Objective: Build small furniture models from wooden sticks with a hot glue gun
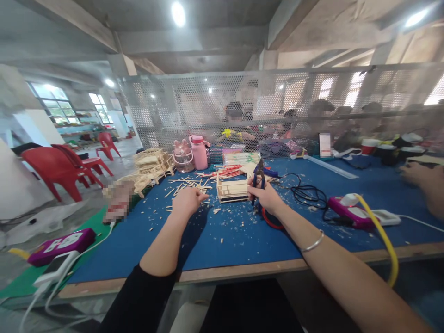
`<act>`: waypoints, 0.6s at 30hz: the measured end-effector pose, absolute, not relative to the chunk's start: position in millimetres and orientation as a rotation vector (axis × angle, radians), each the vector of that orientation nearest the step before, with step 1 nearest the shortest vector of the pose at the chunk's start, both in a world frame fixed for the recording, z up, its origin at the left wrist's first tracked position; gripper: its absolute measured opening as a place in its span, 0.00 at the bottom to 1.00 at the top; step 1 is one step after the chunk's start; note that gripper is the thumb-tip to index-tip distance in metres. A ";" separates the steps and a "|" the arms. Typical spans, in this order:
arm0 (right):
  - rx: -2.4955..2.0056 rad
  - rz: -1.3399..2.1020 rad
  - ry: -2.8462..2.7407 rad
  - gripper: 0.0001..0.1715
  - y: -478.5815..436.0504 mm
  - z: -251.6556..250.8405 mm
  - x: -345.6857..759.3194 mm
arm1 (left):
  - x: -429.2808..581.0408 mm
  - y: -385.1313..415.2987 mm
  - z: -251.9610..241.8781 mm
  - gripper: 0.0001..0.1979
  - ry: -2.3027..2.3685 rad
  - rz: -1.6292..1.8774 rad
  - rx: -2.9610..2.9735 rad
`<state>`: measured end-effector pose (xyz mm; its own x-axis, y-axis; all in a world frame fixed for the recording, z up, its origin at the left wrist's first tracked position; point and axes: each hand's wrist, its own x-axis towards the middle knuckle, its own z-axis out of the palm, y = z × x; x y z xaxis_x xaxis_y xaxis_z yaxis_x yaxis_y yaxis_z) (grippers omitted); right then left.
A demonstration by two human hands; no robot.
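Observation:
My right hand point(266, 196) is wrapped round a pair of dark-handled pliers point(258, 175), jaws pointing up and away. Just left of it stands a small box-like frame of thin wooden sticks point(233, 190), which its fingers nearly reach. My left hand point(188, 201) hovers low over the blue table mat, fingertips pinched together beside a scatter of loose wooden sticks point(180, 186); what lies between them is too small to make out. A blue glue gun point(270, 172) lies behind the pliers, and a red ring-shaped thing point(272, 220) shows partly under my right wrist.
Finished stick frames point(152, 166) are piled at the back left, beside a pink bottle point(199, 152) and a clear jug point(183, 156). Black cable point(308, 192) runs to a purple power strip point(350, 213) on the right. A perforated metal screen point(215, 101) closes off the back. Another person's hand point(425, 180) is far right.

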<state>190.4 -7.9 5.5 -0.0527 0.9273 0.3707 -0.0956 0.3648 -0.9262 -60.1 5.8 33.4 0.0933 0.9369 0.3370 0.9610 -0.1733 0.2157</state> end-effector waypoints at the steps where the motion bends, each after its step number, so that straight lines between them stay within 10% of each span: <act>1: -0.840 1.011 -1.368 0.11 -8.4 5.2 190.2 | -60.3 2.7 35.3 0.16 -1.987 -0.632 -2.157; 18: -0.868 0.981 -1.417 0.12 -12.4 12.2 189.5 | 15.1 -19.6 35.8 0.16 -1.275 -1.033 -2.878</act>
<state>189.5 -12.4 12.2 -0.0773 0.9224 0.3784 -0.0296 0.3773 -0.9256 15.1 -19.6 35.8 0.5129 0.7171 0.4719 0.6105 -0.6912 0.3867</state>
